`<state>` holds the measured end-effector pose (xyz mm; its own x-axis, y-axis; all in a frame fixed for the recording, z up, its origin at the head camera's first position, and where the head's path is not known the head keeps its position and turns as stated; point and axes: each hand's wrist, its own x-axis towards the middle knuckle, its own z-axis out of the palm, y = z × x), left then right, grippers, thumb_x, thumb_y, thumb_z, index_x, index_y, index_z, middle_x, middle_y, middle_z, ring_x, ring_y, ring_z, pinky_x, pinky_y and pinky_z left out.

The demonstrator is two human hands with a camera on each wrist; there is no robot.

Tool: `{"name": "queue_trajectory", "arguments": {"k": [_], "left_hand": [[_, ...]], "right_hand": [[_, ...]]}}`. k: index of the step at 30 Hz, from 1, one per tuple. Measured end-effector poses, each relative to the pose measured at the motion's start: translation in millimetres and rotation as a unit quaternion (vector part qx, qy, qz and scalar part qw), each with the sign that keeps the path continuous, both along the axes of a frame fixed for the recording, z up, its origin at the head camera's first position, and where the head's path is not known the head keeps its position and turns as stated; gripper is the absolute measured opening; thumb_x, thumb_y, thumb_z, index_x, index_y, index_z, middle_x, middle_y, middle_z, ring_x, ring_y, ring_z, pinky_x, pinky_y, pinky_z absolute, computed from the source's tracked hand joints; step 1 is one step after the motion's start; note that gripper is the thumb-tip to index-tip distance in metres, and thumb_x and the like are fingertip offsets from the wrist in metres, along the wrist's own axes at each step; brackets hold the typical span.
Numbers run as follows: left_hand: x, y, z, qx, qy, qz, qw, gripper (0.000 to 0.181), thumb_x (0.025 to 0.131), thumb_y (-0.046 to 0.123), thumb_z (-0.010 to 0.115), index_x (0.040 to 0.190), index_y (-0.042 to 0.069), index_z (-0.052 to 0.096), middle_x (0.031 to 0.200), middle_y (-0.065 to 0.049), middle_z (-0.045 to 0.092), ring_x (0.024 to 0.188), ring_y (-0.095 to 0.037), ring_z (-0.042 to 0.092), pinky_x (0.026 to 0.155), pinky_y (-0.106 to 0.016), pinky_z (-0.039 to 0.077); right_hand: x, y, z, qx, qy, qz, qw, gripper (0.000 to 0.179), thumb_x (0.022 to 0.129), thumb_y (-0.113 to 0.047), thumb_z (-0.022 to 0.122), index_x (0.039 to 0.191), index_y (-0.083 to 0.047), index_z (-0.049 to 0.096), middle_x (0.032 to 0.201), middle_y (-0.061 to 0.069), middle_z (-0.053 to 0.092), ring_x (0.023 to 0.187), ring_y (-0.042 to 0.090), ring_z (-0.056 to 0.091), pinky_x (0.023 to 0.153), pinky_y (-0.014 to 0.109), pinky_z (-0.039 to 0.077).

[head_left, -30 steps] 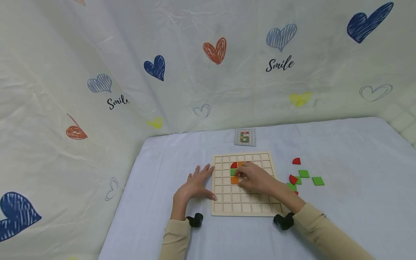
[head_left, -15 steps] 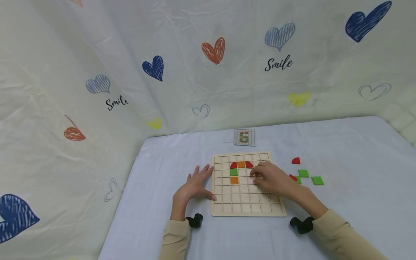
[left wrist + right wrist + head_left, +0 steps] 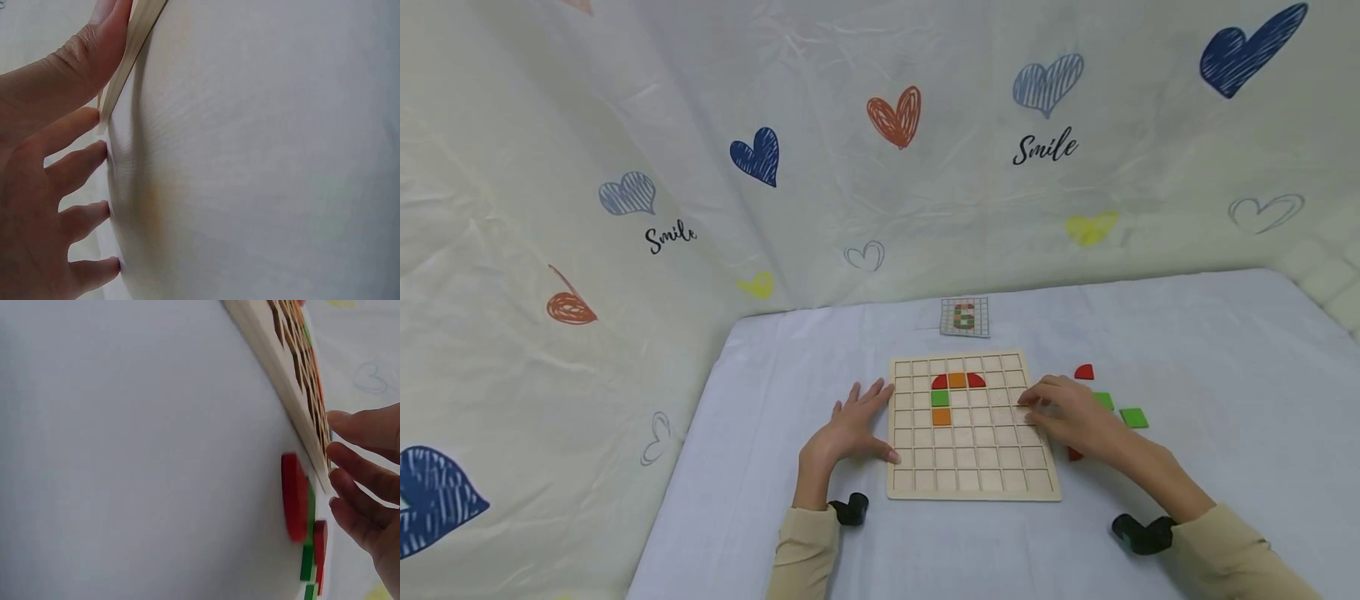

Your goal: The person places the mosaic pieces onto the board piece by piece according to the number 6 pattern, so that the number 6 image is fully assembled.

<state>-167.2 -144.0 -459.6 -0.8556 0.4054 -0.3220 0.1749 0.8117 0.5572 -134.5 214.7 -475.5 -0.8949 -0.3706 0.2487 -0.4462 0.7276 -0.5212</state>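
Grid board (image 3: 967, 457): on the bench (image 3: 760, 400), between both hands
Left hand (image 3: 847, 427): spread, released, thumb touching the board's left edge
Right hand (image 3: 1078, 417): released, fingers loosely bent over the right edge
Loose tiles (image 3: 1134, 417): around the right hand

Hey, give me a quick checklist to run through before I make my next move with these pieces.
1. Board steadied: ok. Your left hand rests at the left edge of the wooden grid board.
2. Right hand free: ok. Your right hand is at the board's right edge, with no piece visible in its fingers.
3. Pattern card in sight: ok. The pattern card lies beyond the board.
4. Top row lined up: ok. The orange square sits between two red quarter-rounds.
5. Loose pieces lying apart: cannot tell. In the right wrist view, a loose red piece overlaps a green one, perhaps only from the angle.
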Motion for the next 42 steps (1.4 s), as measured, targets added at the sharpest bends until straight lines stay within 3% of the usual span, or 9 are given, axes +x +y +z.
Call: {"name": "queue_trajectory", "arguments": {"k": [10, 25, 32, 39, 42], "left_hand": [[-0.3, 0.3, -0.2, -0.005, 0.005, -0.003, 1.0, 0.112, 0.073, 0.029, 0.095, 0.164, 0.017, 0.03, 0.173, -0.006, 0.019, 0.16, -0.04, 0.0, 0.126, -0.067, 0.004], [-0.3, 0.1, -3.4, -0.009, 0.006, 0.0, 0.9999, 0.112, 0.073, 0.03, 0.095, 0.164, 0.018, 0.03, 0.173, -0.005, 0.019, 0.16, -0.039, 0.0, 0.126, -0.065, 0.004], [0.2, 0.2, -3.3, -0.011, 0.009, 0.0, 0.9999, 0.112, 0.072, 0.03, 0.095, 0.164, 0.018, 0.03, 0.173, -0.005, 0.019, 0.16, -0.04, 0.001, 0.126, -0.066, 0.005], [0.4, 0.7, -2.9, -0.011, 0.008, 0.002, 0.9999, 0.112, 0.072, 0.028, 0.095, 0.164, 0.017, 0.031, 0.173, -0.006, 0.02, 0.16, -0.04, 0.001, 0.126, -0.065, 0.005], [0.3, 1.0, -3.6, -0.011, 0.006, 0.004, 0.9999, 0.112, 0.072, 0.028, 0.095, 0.164, 0.018, 0.031, 0.173, -0.005, 0.02, 0.16, -0.039, 0.001, 0.127, -0.065, 0.004]], "right_hand": [[8.4, 25, -2.8, 0.015, 0.046, -0.017, 0.9987, 0.027, 0.077, 0.001, 0.086, 0.101, -0.006, 0.077, 0.097, 0.001, 0.073, 0.085, 0.02, 0.062, 0.072, 0.031, 0.056], [18.3, 50, -7.1, 0.042, 0.074, -0.06, 0.9946, 0.034, 0.07, 0.0, 0.09, 0.101, -0.006, 0.078, 0.097, 0.005, 0.075, 0.091, 0.026, 0.064, 0.074, 0.039, 0.06], [21.5, 59, -7.1, 0.048, 0.069, -0.068, 0.9942, 0.032, 0.076, 0.008, 0.081, 0.106, -0.001, 0.076, 0.101, 0.01, 0.074, 0.093, 0.029, 0.066, 0.075, 0.042, 0.061], [20.6, 68, -8.9, 0.048, 0.082, -0.064, 0.9933, 0.037, 0.072, 0.013, 0.08, 0.105, -0.002, 0.075, 0.102, 0.01, 0.073, 0.094, 0.031, 0.063, 0.073, 0.039, 0.059], [19.0, 69, -9.8, 0.052, 0.08, -0.074, 0.9927, 0.035, 0.072, 0.012, 0.08, 0.105, -0.001, 0.075, 0.103, 0.013, 0.072, 0.095, 0.033, 0.062, 0.076, 0.044, 0.058]]}}
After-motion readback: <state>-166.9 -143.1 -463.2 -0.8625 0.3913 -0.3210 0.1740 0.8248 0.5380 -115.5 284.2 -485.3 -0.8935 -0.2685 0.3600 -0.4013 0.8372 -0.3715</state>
